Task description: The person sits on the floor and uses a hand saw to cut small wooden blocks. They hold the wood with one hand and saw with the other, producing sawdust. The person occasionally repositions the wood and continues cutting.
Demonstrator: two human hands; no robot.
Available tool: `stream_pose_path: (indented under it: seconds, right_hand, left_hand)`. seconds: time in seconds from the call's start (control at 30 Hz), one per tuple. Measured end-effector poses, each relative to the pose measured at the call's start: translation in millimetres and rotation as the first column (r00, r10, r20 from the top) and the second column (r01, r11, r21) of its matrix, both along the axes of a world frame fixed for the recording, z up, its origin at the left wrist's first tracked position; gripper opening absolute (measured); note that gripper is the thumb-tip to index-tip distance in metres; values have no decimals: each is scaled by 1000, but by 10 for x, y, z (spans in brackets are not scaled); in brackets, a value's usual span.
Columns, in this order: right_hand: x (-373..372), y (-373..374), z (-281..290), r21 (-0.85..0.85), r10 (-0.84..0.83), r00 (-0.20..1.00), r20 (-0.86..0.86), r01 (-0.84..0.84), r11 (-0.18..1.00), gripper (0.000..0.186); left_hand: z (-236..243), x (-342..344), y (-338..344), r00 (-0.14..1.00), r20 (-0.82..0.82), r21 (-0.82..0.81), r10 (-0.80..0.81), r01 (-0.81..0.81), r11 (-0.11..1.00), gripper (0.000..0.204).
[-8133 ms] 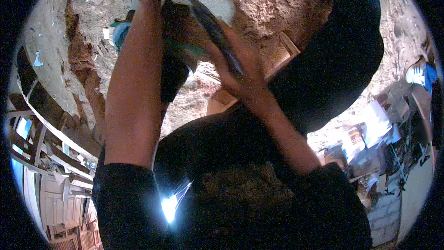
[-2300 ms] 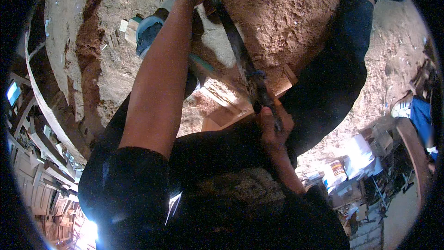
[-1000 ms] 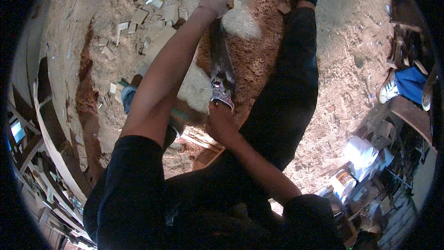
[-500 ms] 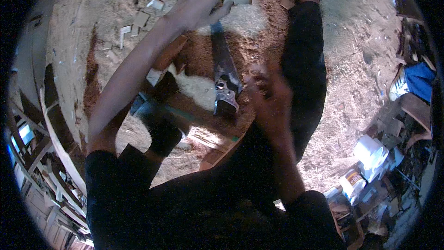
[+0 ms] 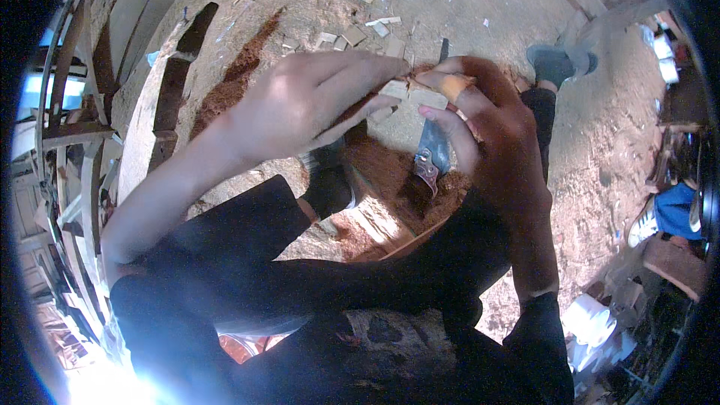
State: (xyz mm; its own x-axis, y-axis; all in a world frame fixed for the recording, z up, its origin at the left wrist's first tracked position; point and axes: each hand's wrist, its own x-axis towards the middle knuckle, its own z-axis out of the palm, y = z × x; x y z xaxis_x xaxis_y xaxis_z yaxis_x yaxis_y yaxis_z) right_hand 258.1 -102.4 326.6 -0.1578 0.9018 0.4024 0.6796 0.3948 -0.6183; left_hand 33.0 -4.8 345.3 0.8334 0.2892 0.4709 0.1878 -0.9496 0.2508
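Both my hands are raised close together in front of me over the floor. Between their fingertips is a small pale wooden block (image 5: pixel 428 96); whether it is one piece or two touching, I cannot tell. My left hand (image 5: pixel 304 97) pinches its left end with fingers stretched along the top and the thumb underneath. My right hand (image 5: pixel 495 116) grips the right end between thumb and fingers, with something orange at the index finger. Below the hands lies a handsaw (image 5: pixel 433 141), its dark handle toward me and its blade partly hidden behind the block and fingers.
Several wood offcuts (image 5: pixel 352 35) lie on the dusty floor beyond my hands. Reddish sawdust (image 5: pixel 244 71) streaks the left side. Wooden frames (image 5: pixel 79 135) stand at far left. White buckets (image 5: pixel 589 320) and another person's blue-clad leg (image 5: pixel 675 214) are at right.
My right hand has come up from near the saw handle to meet the left hand and now grips the wood too. The view has shifted, and the saw lies farther right in it.
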Motion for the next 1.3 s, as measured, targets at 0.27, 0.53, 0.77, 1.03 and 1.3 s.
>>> stream_pose_path:
  seconds: [0.27, 0.53, 0.77, 1.03, 1.3]
  right_hand:
    - [-187, -76, -44, 139, 125, 990, -68, -115, 984, 35]
    - [-169, -41, -135, 198, 155, 987, -38, -144, 970, 22]
    - [-311, -134, -327, -235, -56, 895, -442, -55, 970, 21]
    - [-443, -121, -466, -491, -332, 672, -662, -54, 870, 30]
    - [-321, -139, -575, -361, 45, 952, -304, -158, 919, 22]
  left_hand:
    - [-90, -180, -309, 987, 147, -69, 67, -57, 996, 28]
    - [-202, -149, -385, 961, 249, -141, 120, -86, 986, 23]
    - [-335, 9, -429, 944, 175, -610, 278, -118, 784, 16]
    - [-533, 469, -499, 797, 192, -695, 572, -301, 653, 28]
    - [-431, 574, -490, 760, -152, -843, 631, -433, 319, 57]
